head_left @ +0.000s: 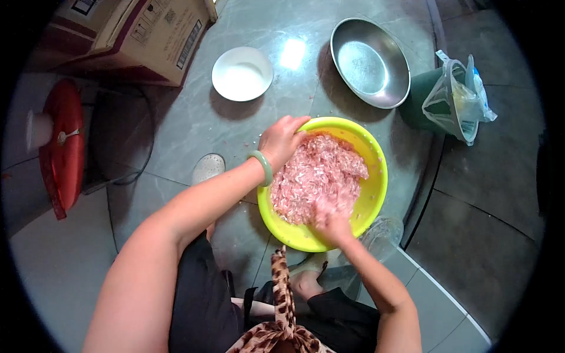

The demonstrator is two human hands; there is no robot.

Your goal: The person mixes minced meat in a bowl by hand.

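A yellow-green plastic basin (381, 176) sits low in front of me, filled with pink minced meat (318, 167) flecked with white bits. My left hand (281, 141), with a pale green bangle (263, 169) at the wrist, is closed over the basin's upper left rim. Down in the meat at the near side is my right hand (332, 222). Its fingers are coated in mince and smeared by motion, so their shape is unclear.
Beyond the basin stand a white bowl (242, 73) and an oval metal basin (371, 63). A green bin (425, 100) with a plastic liner is at the right. Cardboard boxes (168, 35) and a red stool-like object (62, 147) are at the left.
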